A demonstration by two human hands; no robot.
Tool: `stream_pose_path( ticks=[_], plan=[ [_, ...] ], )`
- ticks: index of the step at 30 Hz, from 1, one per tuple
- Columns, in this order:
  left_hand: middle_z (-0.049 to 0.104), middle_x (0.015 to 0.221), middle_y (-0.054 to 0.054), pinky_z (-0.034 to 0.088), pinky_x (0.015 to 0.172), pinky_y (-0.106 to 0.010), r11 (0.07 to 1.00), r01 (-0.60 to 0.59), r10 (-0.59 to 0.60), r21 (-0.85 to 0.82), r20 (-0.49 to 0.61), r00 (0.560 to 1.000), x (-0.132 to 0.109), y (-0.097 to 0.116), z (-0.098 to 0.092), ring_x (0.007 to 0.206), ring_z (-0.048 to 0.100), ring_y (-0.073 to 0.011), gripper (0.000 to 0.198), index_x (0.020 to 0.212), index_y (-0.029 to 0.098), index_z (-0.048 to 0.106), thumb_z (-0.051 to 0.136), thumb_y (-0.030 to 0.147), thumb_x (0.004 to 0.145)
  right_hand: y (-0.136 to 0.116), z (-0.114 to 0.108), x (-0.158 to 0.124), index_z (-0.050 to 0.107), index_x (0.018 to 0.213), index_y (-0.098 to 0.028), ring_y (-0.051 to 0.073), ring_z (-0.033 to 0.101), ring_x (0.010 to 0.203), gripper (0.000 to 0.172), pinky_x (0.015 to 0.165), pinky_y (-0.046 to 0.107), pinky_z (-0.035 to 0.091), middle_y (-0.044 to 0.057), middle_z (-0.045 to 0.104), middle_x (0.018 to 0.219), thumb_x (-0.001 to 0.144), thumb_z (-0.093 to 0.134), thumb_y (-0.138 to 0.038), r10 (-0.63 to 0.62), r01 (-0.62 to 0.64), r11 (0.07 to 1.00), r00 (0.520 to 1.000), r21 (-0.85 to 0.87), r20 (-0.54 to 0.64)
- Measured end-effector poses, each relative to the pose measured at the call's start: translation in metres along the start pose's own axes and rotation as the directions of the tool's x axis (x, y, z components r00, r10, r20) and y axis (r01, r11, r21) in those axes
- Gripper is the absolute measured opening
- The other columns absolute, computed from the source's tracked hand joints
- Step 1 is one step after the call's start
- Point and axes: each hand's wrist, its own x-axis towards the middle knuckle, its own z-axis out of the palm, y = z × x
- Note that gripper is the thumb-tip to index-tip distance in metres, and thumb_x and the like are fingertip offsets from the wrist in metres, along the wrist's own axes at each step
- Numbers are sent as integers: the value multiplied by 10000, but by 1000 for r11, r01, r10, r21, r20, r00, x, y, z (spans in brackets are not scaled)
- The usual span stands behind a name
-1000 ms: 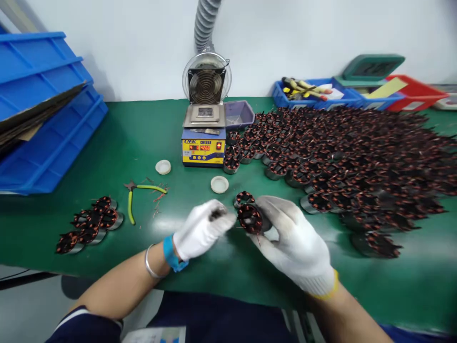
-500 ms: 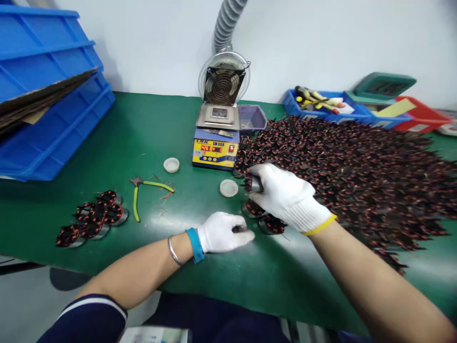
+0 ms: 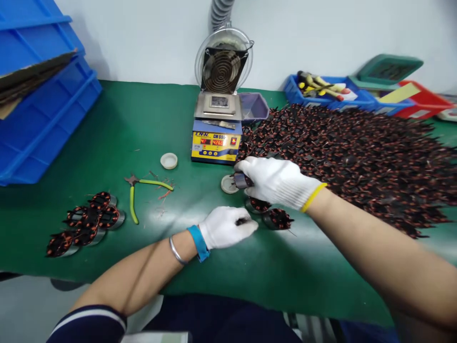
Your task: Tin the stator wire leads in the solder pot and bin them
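In my gloved right hand (image 3: 269, 178) is a wound motor stator (image 3: 242, 180), gripped by its metal side and tilted over a small white dish (image 3: 229, 184). My gloved left hand (image 3: 226, 227) rests on the table with its fingers curled; something dark shows between thumb and fingers, too hidden to name. Just right of that hand, below my right hand, stand two more stators, one nearer stator (image 3: 277, 219) and one partly covered stator (image 3: 259, 205). A blue and yellow solder pot (image 3: 216, 140) with a red lit display stands beyond the dish.
Open green-handled cutters (image 3: 133, 202) lie left among wire scraps, near a second white dish (image 3: 169, 161) and a stator cluster (image 3: 85, 219). Many stators (image 3: 350, 157) cover the right side. Blue crates (image 3: 46, 128) stand left; a tool bin (image 3: 317, 90) sits behind.
My right hand has moved slightly left with the stator, bringing it over the edge of the white dish. The left hand stays nearly in place. The camera view has shifted a little.
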Motion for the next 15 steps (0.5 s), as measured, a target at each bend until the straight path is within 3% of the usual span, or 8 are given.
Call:
stream_pose_path(
  ticks=[5, 8, 12, 15],
  plan=[
    [650, 653, 12, 402, 599, -233, 999, -1, 0, -40, -12, 1000, 0, -4, 2, 617, 579, -128, 277, 704, 184, 652, 634, 366, 911, -1, 0, -12, 529, 1372, -246, 231, 664, 885, 492, 583, 274, 337, 104, 599, 1298, 901, 542, -386, 146, -146, 989, 985, 10, -91],
    [656, 660, 11, 414, 610, -235, 998, -20, 18, -53, -23, 1000, 1, -6, 4, 618, 579, -130, 281, 716, 190, 657, 627, 390, 912, -10, -3, -14, 545, 1356, -248, 216, 632, 882, 431, 614, 276, 337, 127, 575, 1273, 955, 483, -391, 129, -133, 991, 974, -9, -184],
    [659, 663, 2, 421, 612, -240, 1000, -6, 5, -21, -21, 1000, 1, -5, 4, 620, 579, -134, 274, 703, 188, 650, 623, 368, 909, -29, -7, -1, 576, 1275, -184, 267, 609, 916, 408, 665, 303, 399, 167, 587, 1114, 1036, 288, -345, 183, -186, 982, 980, -29, -78],
    [676, 686, -2, 433, 619, -240, 1000, 1, -2, -25, -18, 1000, 1, -5, 4, 630, 590, -137, 254, 729, 188, 663, 627, 366, 907, -38, -6, 7, 567, 1264, -167, 305, 607, 974, 468, 680, 328, 429, 181, 576, 1125, 1049, 173, -299, 186, -187, 982, 982, -35, -42]
  ],
)
